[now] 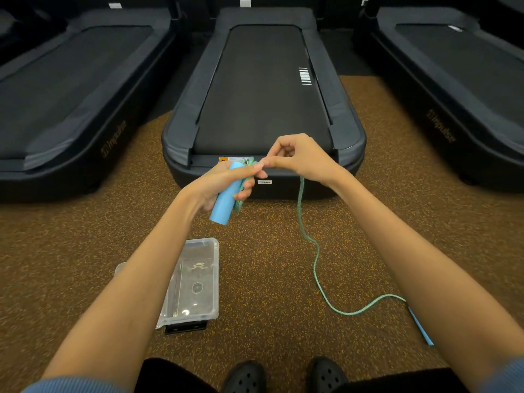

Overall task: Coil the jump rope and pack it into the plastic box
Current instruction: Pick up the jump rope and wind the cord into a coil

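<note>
Brown speckled floor (269,251), three dark treadmills ranged across the far side: one at 10 o'clock (71,89), one at 12 o'clock (263,89), one at 2 o'clock (459,75). Clear plastic box (211,279), lidless and open upward, on the floor at 7 o'clock, partly behind the left forearm; a black item (185,327) lies at its near end, kind not discernible. Left hand (224,181), raised before the middle treadmill, clenched around a light blue handle (224,202) with a few turns of rope bunched against it. Right hand (297,160), just beside the left, fingertips pinching the green jump rope (314,268). Rope hangs from that pinch, reaches the floor at 4 o'clock, curves rightward to a second blue handle (422,327) lying on the floor beside the right forearm. Black perforated shoes (283,375) at 6 o'clock.
</note>
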Demonstrator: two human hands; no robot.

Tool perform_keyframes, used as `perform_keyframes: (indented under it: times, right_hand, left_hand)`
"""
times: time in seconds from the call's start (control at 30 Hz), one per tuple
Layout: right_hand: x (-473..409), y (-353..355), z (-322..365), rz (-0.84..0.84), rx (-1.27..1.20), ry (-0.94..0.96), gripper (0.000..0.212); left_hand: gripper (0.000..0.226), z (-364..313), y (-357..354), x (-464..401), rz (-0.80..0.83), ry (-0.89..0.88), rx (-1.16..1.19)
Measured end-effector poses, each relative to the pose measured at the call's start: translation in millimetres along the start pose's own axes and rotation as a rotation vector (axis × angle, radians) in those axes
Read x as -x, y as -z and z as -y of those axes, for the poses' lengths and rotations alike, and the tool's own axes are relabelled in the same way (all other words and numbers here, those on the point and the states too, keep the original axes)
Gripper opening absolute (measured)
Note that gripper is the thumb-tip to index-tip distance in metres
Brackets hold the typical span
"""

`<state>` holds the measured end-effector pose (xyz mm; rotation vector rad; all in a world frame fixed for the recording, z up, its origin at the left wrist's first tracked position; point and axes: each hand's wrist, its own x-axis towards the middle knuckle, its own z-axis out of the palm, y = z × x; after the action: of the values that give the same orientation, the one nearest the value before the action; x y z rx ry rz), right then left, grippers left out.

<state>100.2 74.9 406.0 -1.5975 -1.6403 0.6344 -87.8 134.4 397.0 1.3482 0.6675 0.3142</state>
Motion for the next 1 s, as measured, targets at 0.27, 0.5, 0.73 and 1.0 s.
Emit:
perform_keyframes:
  times: [0.27, 0.5, 0.73, 1.0]
  right_hand:
    - [10.1, -13.7, -41.9, -0.062, -0.216, -0.079, 0.011]
    - [16.5, -21.7, -71.8, -0.144, -0.220, -0.149, 0.010]
    - [27.3, -22.0, -94.5, -0.149, -0.178, -0.250, 0.025]
    - [51.6, -18.7, -121.0, -0.039, -0.151, -0.381, 0.021]
  left_hand:
    - [0.023, -7.9, 12.4, 2.9, -0.005, -0.053, 0.156]
    - [0.021, -16.9, 23.1, 9.6, 0.174, -0.126, 0.309]
    - [0.017, -21.9, 43.4, 19.8, 0.329, -0.189, 0.477]
    - [0.035, -21.1, 66.6, 20.3, 0.509, -0.204, 0.952]
